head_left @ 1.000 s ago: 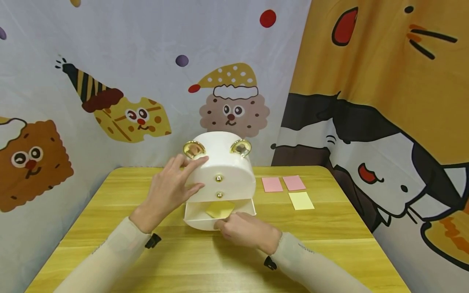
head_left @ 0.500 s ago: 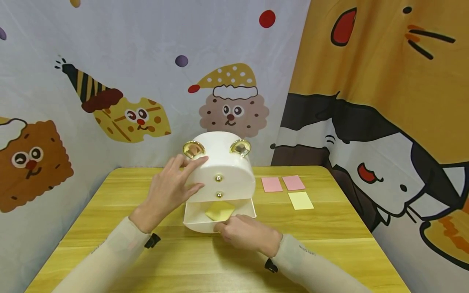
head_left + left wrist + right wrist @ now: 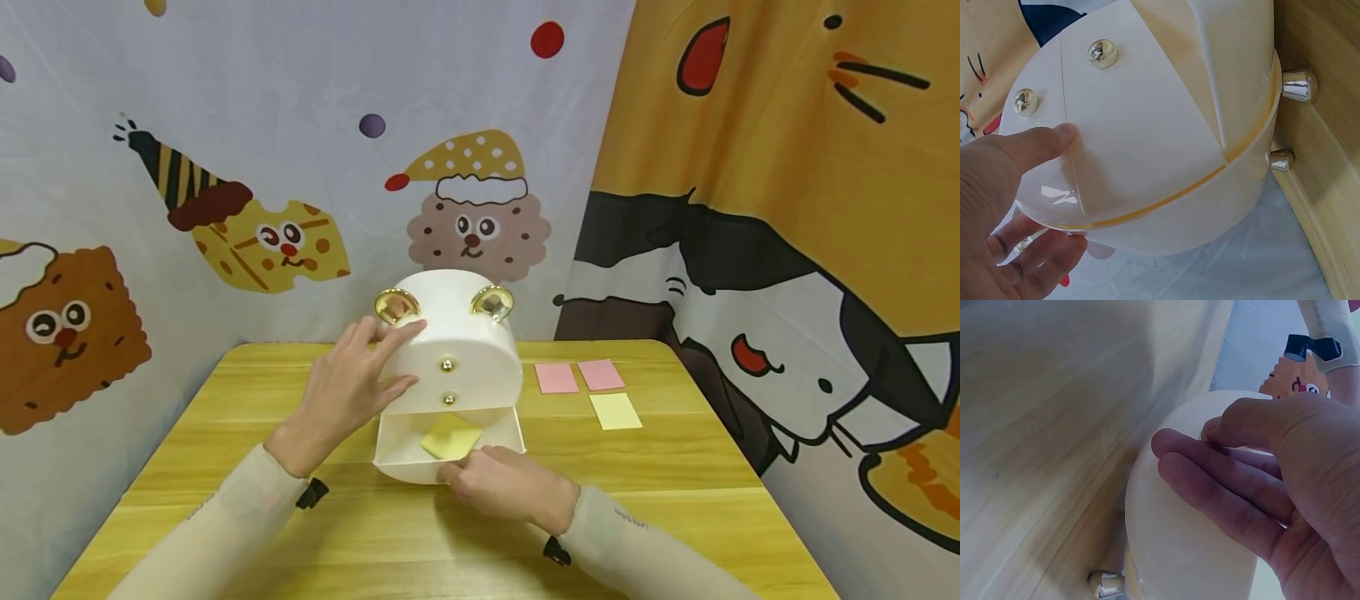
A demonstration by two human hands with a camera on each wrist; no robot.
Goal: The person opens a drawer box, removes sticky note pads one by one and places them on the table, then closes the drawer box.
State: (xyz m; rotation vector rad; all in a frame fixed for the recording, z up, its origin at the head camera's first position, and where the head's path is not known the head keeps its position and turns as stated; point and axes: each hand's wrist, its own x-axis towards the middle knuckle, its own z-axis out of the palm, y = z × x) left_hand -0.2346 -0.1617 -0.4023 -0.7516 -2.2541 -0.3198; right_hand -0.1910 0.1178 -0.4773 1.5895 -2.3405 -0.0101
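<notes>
A white mini drawer cabinet (image 3: 456, 312) with gold ears stands on the table. My left hand (image 3: 341, 387) steadies its upper left side; in the left wrist view the thumb (image 3: 1038, 145) lies on the front face and the fingers reach round the side. The bottom drawer (image 3: 408, 472) is pulled out, with a yellow sticky note (image 3: 450, 436) inside. My right hand (image 3: 513, 485) is at the drawer's front. In the right wrist view its thumb and finger pinch the small drawer knob (image 3: 1203, 435), mostly hidden. Two gold knobs show on the upper drawers.
Right of the cabinet lie two pink sticky notes (image 3: 557, 378) and a pale yellow sticky note (image 3: 617, 411) on the wooden table (image 3: 337, 550). Short metallic feet (image 3: 1297, 85) carry the cabinet. A cartoon-printed cloth (image 3: 300, 125) hangs behind the table.
The bottom drawer has slid further out toward me, the right hand moving with its knob. More of the yellow note inside shows. The left hand has stayed in place.
</notes>
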